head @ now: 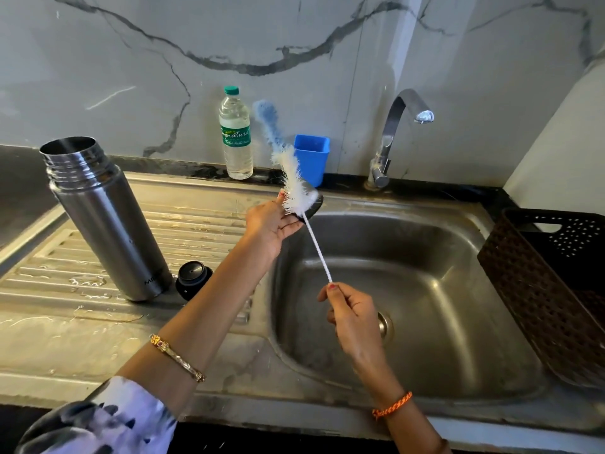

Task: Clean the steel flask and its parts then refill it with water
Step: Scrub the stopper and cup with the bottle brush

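Note:
The open steel flask (pixel 104 221) stands on the wet drainboard at the left, its mouth uncovered. A black stopper (pixel 193 279) lies beside its base. My left hand (pixel 273 224) grips a dark steel cap (pixel 312 204) at the sink's back left rim. My right hand (pixel 352 314) pinches the end of a long bottle brush (pixel 294 185) whose white bristles press against the cap. The brush's blue tip points up toward the wall.
A steel sink (pixel 435 280) with a drain lies below my hands, with the tap (pixel 397 126) behind it. A water bottle (pixel 235 132) and a blue holder (pixel 312 157) stand at the wall. A brown basket (pixel 550 290) sits right.

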